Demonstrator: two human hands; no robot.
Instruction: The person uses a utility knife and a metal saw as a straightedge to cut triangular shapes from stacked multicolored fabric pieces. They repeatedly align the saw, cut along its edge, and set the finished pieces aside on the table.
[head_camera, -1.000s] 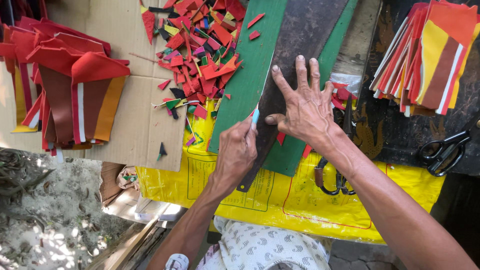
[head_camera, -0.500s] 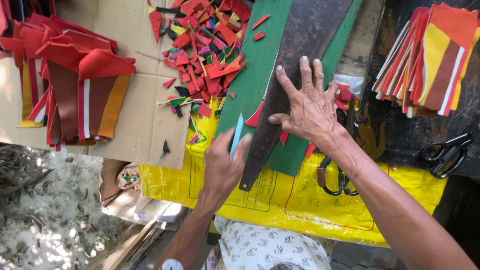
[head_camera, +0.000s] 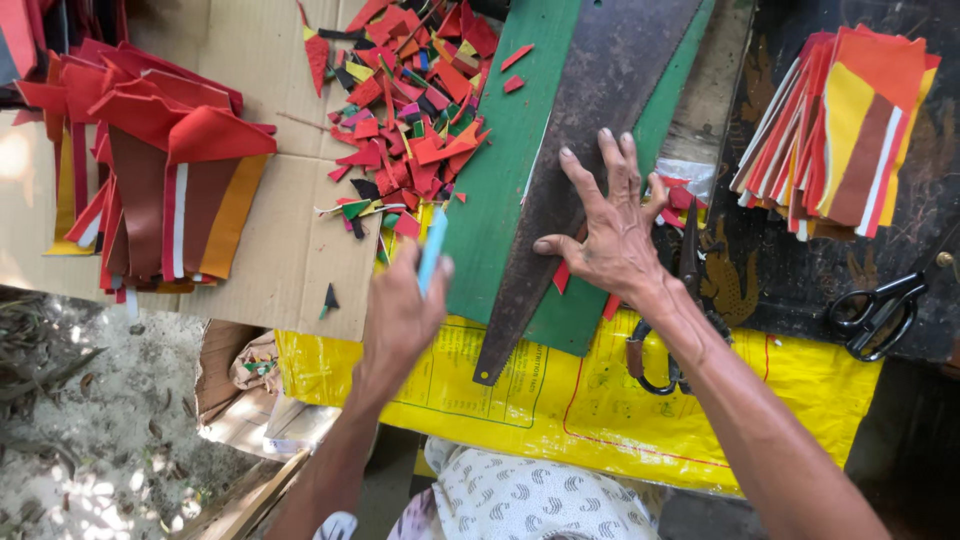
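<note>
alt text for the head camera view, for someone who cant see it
A person's right hand presses flat on a dark tapered template over a green cutting board, while the left hand holds a light blue tool beside it. Red, orange and green scraps litter the cardboard; black scissors lie at right.

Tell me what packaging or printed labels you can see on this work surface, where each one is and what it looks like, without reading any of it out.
Yellow printed plastic sack: spread flat under the green sheet, along the near edge; yellow, with a red outline and dark print.
Cardboard sheet: flattened brown box panel on the left, beneath the coloured scraps; no print shows.
Clear plastic bag: small and crumpled, just beyond the right hand.
No signs or screens.
</note>
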